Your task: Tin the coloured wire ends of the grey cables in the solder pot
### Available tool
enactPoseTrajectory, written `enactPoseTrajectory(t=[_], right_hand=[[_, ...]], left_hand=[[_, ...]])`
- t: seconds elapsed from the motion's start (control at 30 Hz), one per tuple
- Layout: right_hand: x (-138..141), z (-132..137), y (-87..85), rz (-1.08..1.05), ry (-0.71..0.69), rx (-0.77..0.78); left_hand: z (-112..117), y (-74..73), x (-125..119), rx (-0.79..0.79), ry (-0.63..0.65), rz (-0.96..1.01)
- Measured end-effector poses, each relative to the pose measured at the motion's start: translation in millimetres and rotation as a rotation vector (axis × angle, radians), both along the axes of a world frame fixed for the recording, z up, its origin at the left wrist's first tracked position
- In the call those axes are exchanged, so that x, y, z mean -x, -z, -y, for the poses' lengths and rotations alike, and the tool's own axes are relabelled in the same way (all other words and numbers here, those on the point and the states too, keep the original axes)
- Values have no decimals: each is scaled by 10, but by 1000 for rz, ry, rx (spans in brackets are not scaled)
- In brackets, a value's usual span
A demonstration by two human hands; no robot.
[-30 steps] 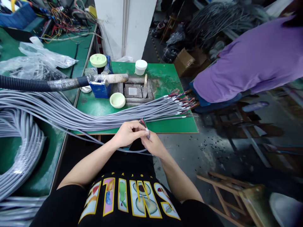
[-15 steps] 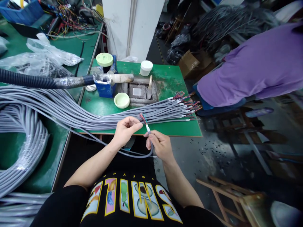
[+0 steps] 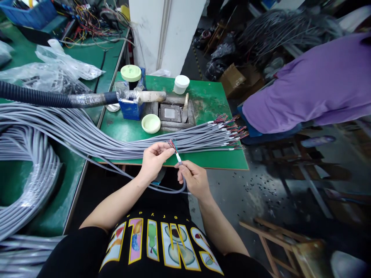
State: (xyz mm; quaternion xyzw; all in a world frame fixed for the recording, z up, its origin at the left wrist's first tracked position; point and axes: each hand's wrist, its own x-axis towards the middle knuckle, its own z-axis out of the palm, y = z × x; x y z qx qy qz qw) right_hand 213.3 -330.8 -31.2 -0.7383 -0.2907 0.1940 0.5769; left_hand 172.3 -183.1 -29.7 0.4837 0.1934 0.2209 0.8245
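My right hand [image 3: 193, 178] is closed around a grey cable [image 3: 171, 190] just below its stripped end, holding that end upright at the table's front edge. My left hand [image 3: 155, 158] pinches the thin coloured wires [image 3: 173, 145] that fan out of the cable's white tip. The cable loops down and back to the left under my hands. Right behind my hands, a bundle of grey cables [image 3: 139, 139] lies across the green table [image 3: 203, 102], its stripped coloured ends [image 3: 230, 131] at the right.
A metal block fixture [image 3: 171, 114], a blue box [image 3: 130, 108], a green lid [image 3: 151, 123] and a white jar [image 3: 181, 84] stand on the table. A black corrugated hose [image 3: 52, 99] runs in from the left. A person in purple [image 3: 307, 85] bends over at the right. Coiled cables [image 3: 26, 173] lie left.
My hands have drawn apart: the right slid down the cable, the left now pinches the coloured wires at the raised tip. The view shifted slightly.
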Motion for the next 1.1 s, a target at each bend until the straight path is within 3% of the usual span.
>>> enactPoseTrajectory(t=[0.3,0.53,0.7,0.83,0.9,1.1], right_hand=[[14,-13,-59,55,-9,41],[13,-11,-56,-61,-19,17],[-2,-30,57,-298,39,-135],[-36,-79,86,-419,87,-239],[-59,-105,65,-377,111,-235],[-92,-119,-21,-71,205,-161]], left_hand=[[-1,-44,-10,-23,18,-38],[14,55,-13,-77,40,9],[106,103,13,-258,-143,47],[201,104,41,-418,-87,79],[251,96,44,-387,-26,89],[296,129,14,-82,75,75]])
